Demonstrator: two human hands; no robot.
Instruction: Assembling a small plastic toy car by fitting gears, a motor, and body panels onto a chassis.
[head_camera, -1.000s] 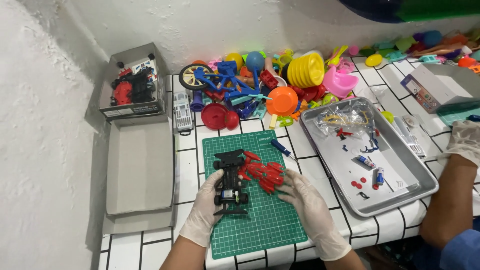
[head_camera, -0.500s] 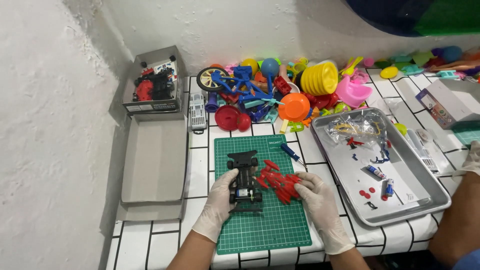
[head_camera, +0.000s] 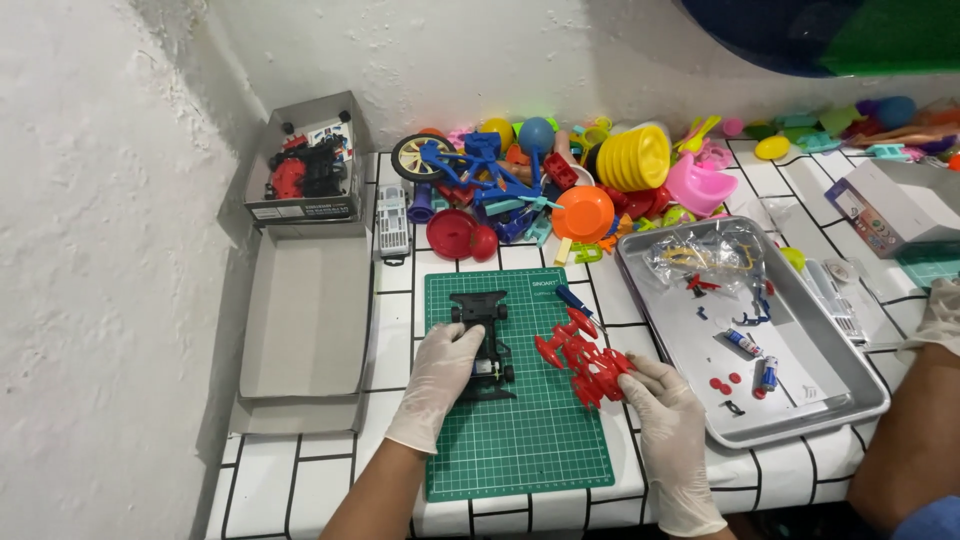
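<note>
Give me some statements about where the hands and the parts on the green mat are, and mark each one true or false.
1. The left hand rests on the black toy car chassis. True.
2. The right hand holds a yellow plate. False: it touches the red plastic parts.
3. The chassis lies on the green cutting mat. True.
4. The metal tray stands left of the mat. False: it stands right of it.
5. Both hands wear white gloves. True.
</note>
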